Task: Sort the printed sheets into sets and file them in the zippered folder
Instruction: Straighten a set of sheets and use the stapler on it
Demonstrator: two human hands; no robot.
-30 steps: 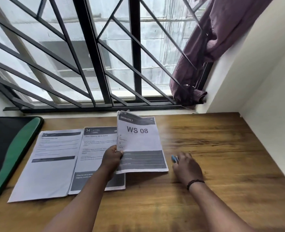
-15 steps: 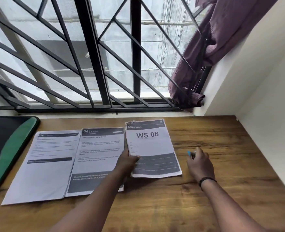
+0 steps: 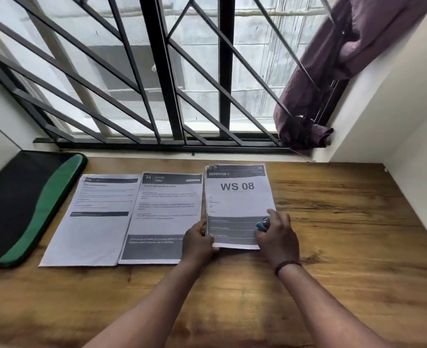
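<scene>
Three sets of printed sheets lie side by side on the wooden table. The right set, headed "WS 08" (image 3: 237,194), lies flat; my left hand (image 3: 198,241) grips its lower left edge. My right hand (image 3: 276,234) rests over its lower right corner and holds a small blue object (image 3: 262,224) in curled fingers. The middle set, marked "34" (image 3: 167,209), and the left set (image 3: 94,217) lie untouched. The black and green zippered folder (image 3: 29,204) lies closed at the far left.
A barred window (image 3: 157,84) runs along the table's back edge, with a purple curtain (image 3: 315,96) bunched at its right. White walls close in the table (image 3: 345,234) on the right and left.
The "WS 08" set was laid down flat to the right of the middle set. My right hand moved left with the blue object onto the set's lower right corner.
</scene>
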